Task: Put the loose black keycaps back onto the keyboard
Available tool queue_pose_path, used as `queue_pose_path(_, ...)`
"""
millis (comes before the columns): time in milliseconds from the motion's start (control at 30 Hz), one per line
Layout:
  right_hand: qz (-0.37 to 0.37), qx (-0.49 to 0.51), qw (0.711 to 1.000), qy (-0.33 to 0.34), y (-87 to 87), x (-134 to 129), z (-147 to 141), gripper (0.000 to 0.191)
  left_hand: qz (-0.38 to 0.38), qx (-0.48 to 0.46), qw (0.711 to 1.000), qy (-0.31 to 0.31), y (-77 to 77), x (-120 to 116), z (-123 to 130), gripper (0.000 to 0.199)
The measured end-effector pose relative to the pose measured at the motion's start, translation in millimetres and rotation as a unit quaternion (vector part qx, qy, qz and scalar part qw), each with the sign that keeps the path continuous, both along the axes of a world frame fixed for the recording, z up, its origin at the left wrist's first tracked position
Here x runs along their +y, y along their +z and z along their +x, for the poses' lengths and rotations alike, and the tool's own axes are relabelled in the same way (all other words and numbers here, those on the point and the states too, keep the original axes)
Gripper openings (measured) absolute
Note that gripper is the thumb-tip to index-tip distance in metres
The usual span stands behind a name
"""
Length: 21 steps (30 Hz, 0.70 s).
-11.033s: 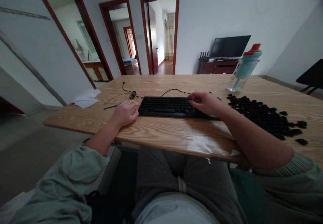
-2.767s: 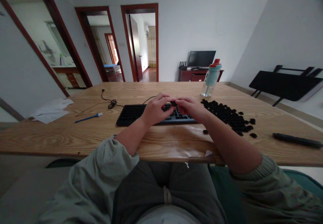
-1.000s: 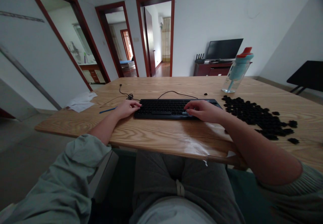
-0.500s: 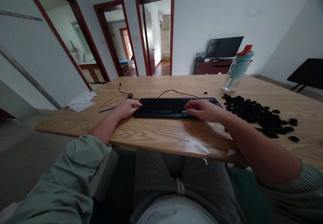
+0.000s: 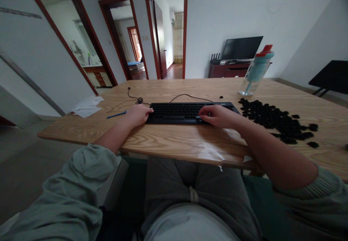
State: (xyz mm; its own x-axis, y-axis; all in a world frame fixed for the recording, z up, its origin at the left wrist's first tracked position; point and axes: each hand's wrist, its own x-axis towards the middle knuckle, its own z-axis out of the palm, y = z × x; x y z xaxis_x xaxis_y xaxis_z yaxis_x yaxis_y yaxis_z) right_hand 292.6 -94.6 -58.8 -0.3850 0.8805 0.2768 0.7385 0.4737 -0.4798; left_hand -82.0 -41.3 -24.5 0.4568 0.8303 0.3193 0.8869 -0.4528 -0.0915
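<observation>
A black keyboard [image 5: 174,112] lies flat on the wooden table, straight in front of me. My left hand [image 5: 140,113] holds its left end, fingers bent around the edge. Over the right part of the keys, my right hand [image 5: 214,116] is closed in a pinch. A small blue-grey stick-like tool [image 5: 199,117] pokes out from under these fingers, low against the front rows of keys; the rest of it is hidden by the hand. To the left of my left hand rests a blue pen-like stick [image 5: 116,115].
Many small black pieces [image 5: 272,117] lie heaped at the right, their kind unclear. Behind them stands a water bottle [image 5: 255,72] with a red lid. A coiled cable [image 5: 139,100] sits behind my left hand. White paper [image 5: 87,107] lies at the table's left edge.
My left hand has shifted slightly and its fingers are tucked closer around the keyboard's end. My right hand stays at nearly the same place. The whole view has tilted a little.
</observation>
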Motion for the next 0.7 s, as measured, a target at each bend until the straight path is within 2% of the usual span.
queue_pose_path(133,0.006,0.006,1.000,0.005,-1.6,1,1,0.026,0.025,0.063,0.997,0.028,-3.9,-4,4,0.045)
queue_pose_path(400,0.007,0.021,1.000,0.002,-4.8,1,0,0.025,0.024,0.042,0.998,0.043,-14.7,-5,2,0.049)
queue_pose_path(567,0.020,0.017,1.000,0.006,-5.9,0,0,0.024,0.038,0.060,0.997,0.033,-16.1,-7,4,0.049)
queue_pose_path(700,0.021,0.022,0.999,0.010,-5.9,-1,-1,0.024,0.038,0.065,0.996,0.047,-16.5,-8,6,0.049)
